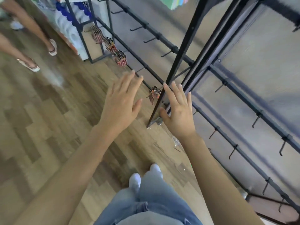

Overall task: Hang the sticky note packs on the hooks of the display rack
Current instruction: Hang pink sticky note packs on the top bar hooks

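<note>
Left hand (121, 103) and right hand (178, 111) spread wide, each grip apart and empty, beside the rack (183, 51). Pastel packs (172, 1) up top, well apart. Likely light and slippery, so pinch the hanging tab.

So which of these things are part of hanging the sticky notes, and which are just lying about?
Part of the job: display rack, its empty hooks, pastel pack up top, likely sticky notes, left hand and right hand, both empty.
Just about: red packets already hanging, white and blue stock, another person's feet.
</note>
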Motion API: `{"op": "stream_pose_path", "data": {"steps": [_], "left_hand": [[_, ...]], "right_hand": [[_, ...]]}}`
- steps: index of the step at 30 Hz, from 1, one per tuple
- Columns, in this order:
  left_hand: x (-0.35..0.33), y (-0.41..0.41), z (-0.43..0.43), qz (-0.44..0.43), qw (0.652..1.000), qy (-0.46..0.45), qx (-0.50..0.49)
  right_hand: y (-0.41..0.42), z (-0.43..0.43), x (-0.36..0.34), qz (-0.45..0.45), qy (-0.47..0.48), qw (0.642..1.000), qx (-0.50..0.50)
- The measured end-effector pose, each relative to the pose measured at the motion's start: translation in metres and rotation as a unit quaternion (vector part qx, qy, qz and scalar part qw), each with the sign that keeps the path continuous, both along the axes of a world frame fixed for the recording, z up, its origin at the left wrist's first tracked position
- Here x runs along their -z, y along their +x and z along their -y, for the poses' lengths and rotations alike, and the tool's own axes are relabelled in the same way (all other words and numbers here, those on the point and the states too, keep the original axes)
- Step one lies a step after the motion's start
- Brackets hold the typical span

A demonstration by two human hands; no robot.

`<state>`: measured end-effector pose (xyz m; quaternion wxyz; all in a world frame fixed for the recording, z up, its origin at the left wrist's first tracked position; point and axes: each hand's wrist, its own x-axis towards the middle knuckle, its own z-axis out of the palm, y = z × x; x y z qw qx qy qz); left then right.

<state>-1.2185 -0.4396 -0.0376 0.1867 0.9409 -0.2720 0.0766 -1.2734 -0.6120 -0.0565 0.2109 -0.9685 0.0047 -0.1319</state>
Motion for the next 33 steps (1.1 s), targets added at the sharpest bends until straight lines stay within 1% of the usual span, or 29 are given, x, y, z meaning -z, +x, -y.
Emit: {"op": "stream_pose_path", "data": {"steps": [5, 10, 13, 17, 20, 23, 26, 33], "left_hand": [[0.011, 0.031, -0.033, -0.006, 0.999, -0.011, -0.044], [0.019, 0.083, -0.048, -0.023, 0.999, 0.0, -0.045], [0.018, 0.128, -0.054, -0.012, 0.999, 0.014, -0.038], [0.01, 0.195, -0.068, -0.012, 0.999, 0.04, -0.017], [0.005, 0.241, -0.08, -0.012, 0.999, 0.048, -0.012], [-0.002, 0.276, -0.089, -0.006, 0.999, 0.032, -0.015], [-0.003, 0.302, -0.094, -0.018, 1.0, 0.015, -0.002], [-0.002, 0.37, -0.093, -0.009, 0.997, -0.019, 0.081]], "right_hand": [[0.044, -0.027, 0.007, -0.006, -0.003, 0.999, -0.032], [0.098, -0.046, 0.013, -0.019, -0.01, 0.999, -0.04], [0.142, -0.056, 0.016, -0.024, -0.018, 0.998, -0.046], [0.204, -0.07, 0.011, -0.027, -0.012, 0.999, -0.011], [0.244, -0.081, 0.007, -0.045, -0.013, 0.999, -0.009], [0.276, -0.091, 0.002, -0.061, -0.029, 0.998, -0.016], [0.3, -0.095, -0.002, -0.043, -0.029, 0.999, -0.012], [0.341, -0.103, -0.004, -0.019, -0.032, 0.997, 0.073]]}}
